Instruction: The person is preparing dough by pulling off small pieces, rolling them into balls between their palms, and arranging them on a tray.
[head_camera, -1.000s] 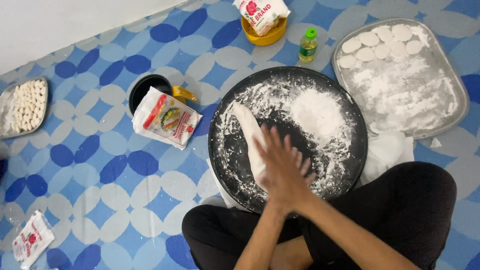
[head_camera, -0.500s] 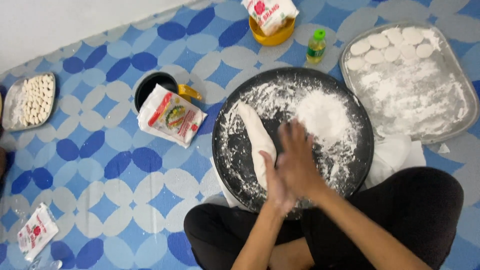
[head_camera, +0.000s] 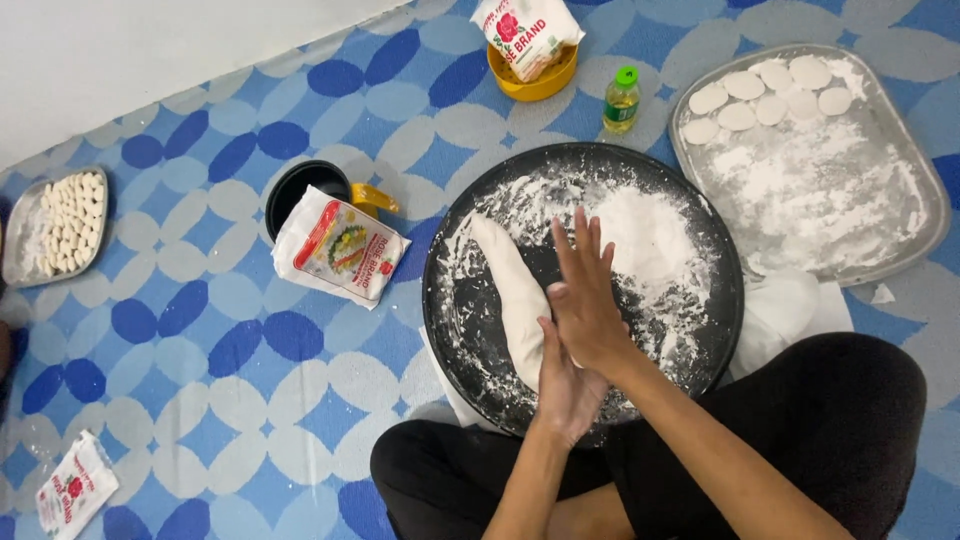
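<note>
Dough, a long white floured log (head_camera: 512, 290), lies on the round black flour-dusted tray (head_camera: 470, 330) just left of the pressed-together hands, its near end touching the left hand (head_camera: 563, 385), which lies palm up with fingers loosely spread and grips nothing. Across it rests the right hand (head_camera: 585, 300), flat with fingers straight, also holding nothing. Beyond its fingertips sits a white flour heap (head_camera: 650, 235), and farther right a rectangular metal tray (head_camera: 900, 150) of flat white discs.
</note>
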